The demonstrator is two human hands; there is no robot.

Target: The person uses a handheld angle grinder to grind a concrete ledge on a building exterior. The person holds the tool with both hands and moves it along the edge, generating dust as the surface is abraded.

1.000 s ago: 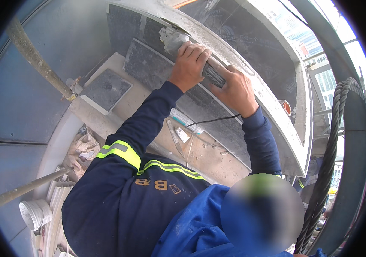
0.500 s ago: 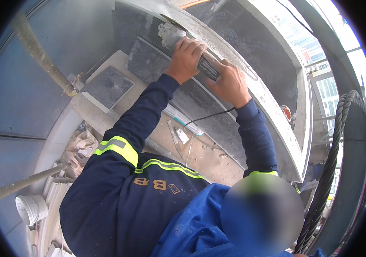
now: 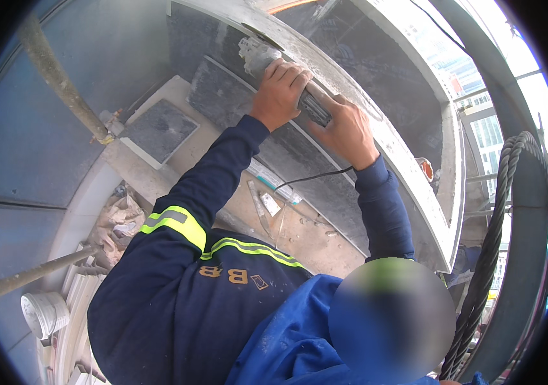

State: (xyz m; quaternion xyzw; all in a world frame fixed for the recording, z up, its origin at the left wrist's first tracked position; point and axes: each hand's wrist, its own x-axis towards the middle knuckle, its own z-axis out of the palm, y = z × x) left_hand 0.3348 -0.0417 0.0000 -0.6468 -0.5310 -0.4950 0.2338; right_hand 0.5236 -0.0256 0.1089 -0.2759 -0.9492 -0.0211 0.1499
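An angle grinder [image 3: 258,58], coated in pale dust, is held at the inner edge of a curved white-edged panel [image 3: 408,172]. Its thin disc [image 3: 263,36] sits at the far end, on the panel's dusty rim. My left hand [image 3: 280,95] wraps around the grinder's body just behind its head. Farther back, my right hand [image 3: 349,133] grips the ribbed rear handle. A black cord [image 3: 319,172] trails from below my right wrist toward the left. Whether the disc is spinning or touching the panel, I cannot tell.
Beneath my arms lies a long dark slab [image 3: 299,154], with a smaller dark slab [image 3: 161,131] to its left. A blue-and-white tube [image 3: 270,180] rests nearby. Metal poles [image 3: 62,83] cross at left, above a white bucket [image 3: 45,314]. Thick wire rope [image 3: 495,250] hangs at right.
The grinder has shifted very slightly to the right and nearer with both hands on it. More of the disc's face shows now.
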